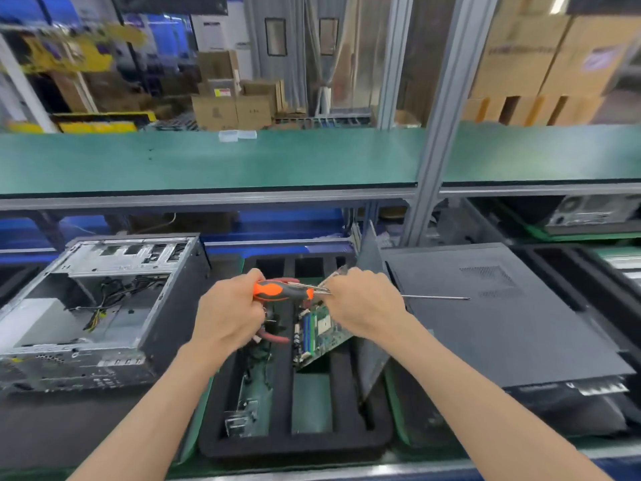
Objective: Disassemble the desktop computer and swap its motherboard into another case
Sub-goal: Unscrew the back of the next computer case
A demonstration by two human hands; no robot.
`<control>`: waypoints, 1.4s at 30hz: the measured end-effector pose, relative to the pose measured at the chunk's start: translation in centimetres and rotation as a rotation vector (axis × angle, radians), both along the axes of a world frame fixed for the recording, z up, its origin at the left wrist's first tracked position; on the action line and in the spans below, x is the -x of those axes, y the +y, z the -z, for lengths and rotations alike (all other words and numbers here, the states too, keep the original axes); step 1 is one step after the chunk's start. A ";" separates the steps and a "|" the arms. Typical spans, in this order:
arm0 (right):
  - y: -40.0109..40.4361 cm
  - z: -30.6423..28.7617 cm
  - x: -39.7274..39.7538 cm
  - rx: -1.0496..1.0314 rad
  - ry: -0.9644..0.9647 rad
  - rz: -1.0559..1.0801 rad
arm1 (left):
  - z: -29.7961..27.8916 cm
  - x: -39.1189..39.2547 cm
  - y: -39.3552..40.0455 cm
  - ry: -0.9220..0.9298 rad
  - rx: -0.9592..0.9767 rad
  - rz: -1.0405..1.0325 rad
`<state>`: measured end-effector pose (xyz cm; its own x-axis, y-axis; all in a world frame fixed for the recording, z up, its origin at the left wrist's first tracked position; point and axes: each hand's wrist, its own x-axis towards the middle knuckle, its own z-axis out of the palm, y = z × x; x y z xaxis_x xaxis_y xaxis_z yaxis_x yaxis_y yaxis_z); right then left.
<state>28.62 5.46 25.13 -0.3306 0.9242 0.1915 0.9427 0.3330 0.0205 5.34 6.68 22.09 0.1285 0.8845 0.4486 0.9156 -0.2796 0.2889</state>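
My left hand (229, 314) grips an orange and black screwdriver (282, 289) by its handle. Its long shaft runs to the right past my right hand and ends over the closed black case (503, 317). Something red-handled (275, 337) also shows under my left hand; what it is cannot be told. My right hand (364, 300) holds the green motherboard (322, 333) by its upper edge, tilted above the black foam tray (295, 442). The open grey case (104, 307) lies on its side to the left, with loose cables inside.
Another circuit board (249, 394) lies in the tray's left slot. A dark side panel (371, 345) leans between the tray and the closed case. A green shelf (208, 161) runs overhead on a metal post (430, 189). Another computer (596, 210) stands far right.
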 end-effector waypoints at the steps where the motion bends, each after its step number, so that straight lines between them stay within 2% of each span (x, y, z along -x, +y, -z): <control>1: 0.0 -0.3 -0.5 -0.018 -0.004 0.005 | -0.4 -0.5 0.1 -0.001 -0.018 0.015; 5: 0.1 -1.0 -2.8 -0.034 -0.019 0.041 | -1.6 -2.8 0.7 -0.012 -0.052 0.052; 12: -0.5 -0.6 -7.1 -0.022 -0.013 0.138 | -2.3 -7.3 1.5 0.039 0.035 0.115; 17: -1.1 0.4 -9.5 0.001 0.006 0.181 | -1.7 -10.0 1.6 0.065 0.030 0.174; 34: -2.8 6.2 -14.8 0.134 0.024 0.168 | 4.4 -16.1 -0.4 0.185 0.214 0.301; 42: -3.2 7.7 -18.9 0.211 0.042 0.231 | 5.9 -20.9 -0.6 0.313 0.196 0.332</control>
<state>47.52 2.21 17.44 -0.1028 0.9947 -0.0037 0.9925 0.1023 -0.0671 26.21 6.07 16.17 0.5199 0.8367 0.1722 0.8374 -0.5390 0.0905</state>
